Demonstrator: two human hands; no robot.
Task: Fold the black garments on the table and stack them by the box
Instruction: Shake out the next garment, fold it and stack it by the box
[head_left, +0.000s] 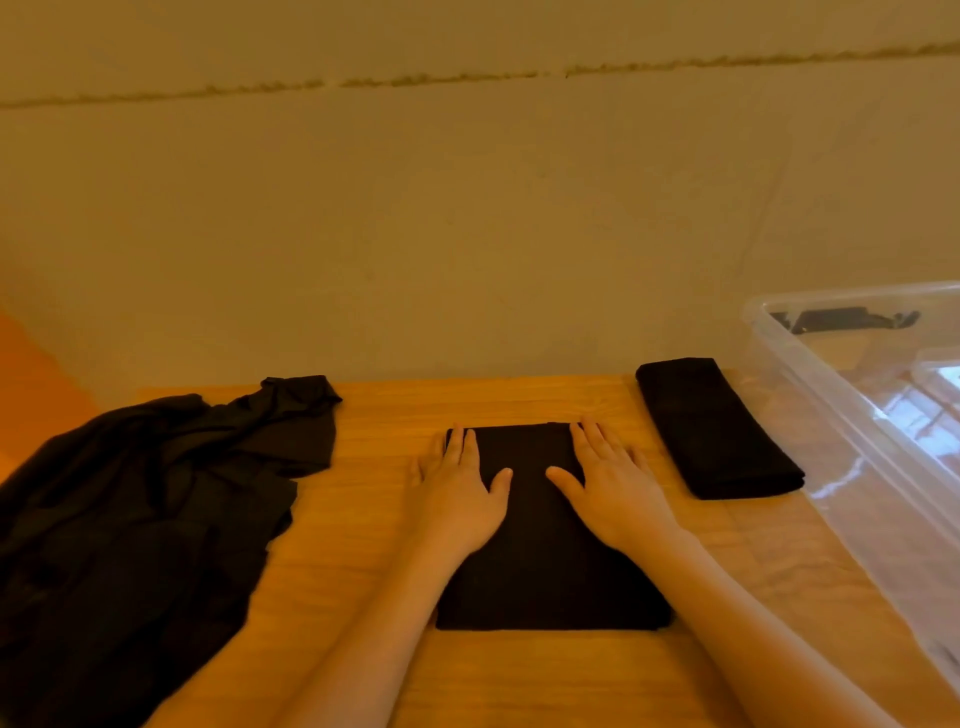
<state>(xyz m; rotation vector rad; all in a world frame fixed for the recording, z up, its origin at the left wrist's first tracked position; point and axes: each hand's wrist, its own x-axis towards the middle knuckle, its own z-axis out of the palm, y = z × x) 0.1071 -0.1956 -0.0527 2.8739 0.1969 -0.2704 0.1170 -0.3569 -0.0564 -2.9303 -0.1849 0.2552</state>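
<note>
Dim amber light; soft focus; box (852, 415) glare

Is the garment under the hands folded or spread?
Folded: the garment is a neat flat rectangle, left hand and right hand pressing it flat.

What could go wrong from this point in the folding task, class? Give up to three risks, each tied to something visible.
1. Both hands, left hand and right hand, only press flat on the folded garment; lifting it carelessly may undo the fold.
2. The finished bundle lies close to the clear box, so the next piece could catch the rim.
3. The crumpled pile seems to hang over the table edge and may slide off.
</note>
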